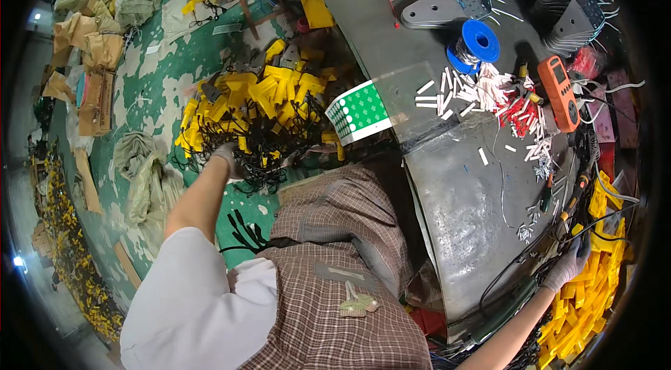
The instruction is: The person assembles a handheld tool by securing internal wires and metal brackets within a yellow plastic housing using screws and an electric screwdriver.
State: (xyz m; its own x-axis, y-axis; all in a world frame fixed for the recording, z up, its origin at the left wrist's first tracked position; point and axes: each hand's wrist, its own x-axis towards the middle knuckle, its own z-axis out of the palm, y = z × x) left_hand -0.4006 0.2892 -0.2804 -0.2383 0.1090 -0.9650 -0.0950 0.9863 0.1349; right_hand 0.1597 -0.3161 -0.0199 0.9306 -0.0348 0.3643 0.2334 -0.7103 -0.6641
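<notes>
My left hand (pixel 225 157), in a light glove, reaches down to the near side of a heap of yellow plastic pieces with black cords (pixel 269 94) beside the bench. Its fingers are lost among the black cords, so what they hold is hidden. Far to the right, my right hand (pixel 567 266), also gloved, is at the edge of a pile of flat yellow pieces (pixel 583 300). Dark fingertips or something dark shows at its front, close to a black cable; whether it grips anything is unclear.
On the grey metal bench (pixel 461 230) lie a blue solder spool (pixel 481 40), small white tubes (pixel 482 90), an orange meter (pixel 559 94) and a grey bracket plate (pixel 447 6). Stacked plates (pixel 573 20) stand behind. A green-and-white sheet (pixel 360 112) overhangs the left edge. Cardboard boxes (pixel 96 101) line the green floor.
</notes>
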